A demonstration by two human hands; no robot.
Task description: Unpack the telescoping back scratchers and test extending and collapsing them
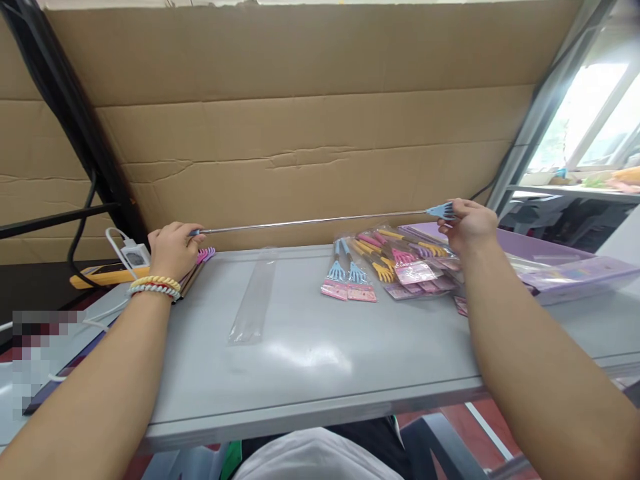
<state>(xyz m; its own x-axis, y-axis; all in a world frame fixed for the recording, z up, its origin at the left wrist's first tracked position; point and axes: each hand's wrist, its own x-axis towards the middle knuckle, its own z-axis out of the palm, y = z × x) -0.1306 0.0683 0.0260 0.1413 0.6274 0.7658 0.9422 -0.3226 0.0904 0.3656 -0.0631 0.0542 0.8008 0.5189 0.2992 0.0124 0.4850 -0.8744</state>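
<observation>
A telescopic back scratcher (310, 221) with a thin metal rod is stretched out level above the table, between my two hands. My left hand (174, 250) is closed round its blue handle end. At the other end, my right hand (469, 225) pinches the light blue claw head. Below the rod lies a clear plastic sleeve (254, 297), flat on the table. Two packaged blue back scratchers (347, 272) lie right of the sleeve. Near my right hand is a pile of packaged back scratchers (407, 263) in pink, yellow and purple. Loose pink-headed scratchers (203, 260) lie beside my left wrist.
The grey table (310, 360) ends at a cardboard wall (320, 127). On the right stands a purple plastic bin (560, 267) with clear packaging in it. A white charger (135, 253), cables and a yellow object (107, 275) are at the left, near a black metal post (75, 100).
</observation>
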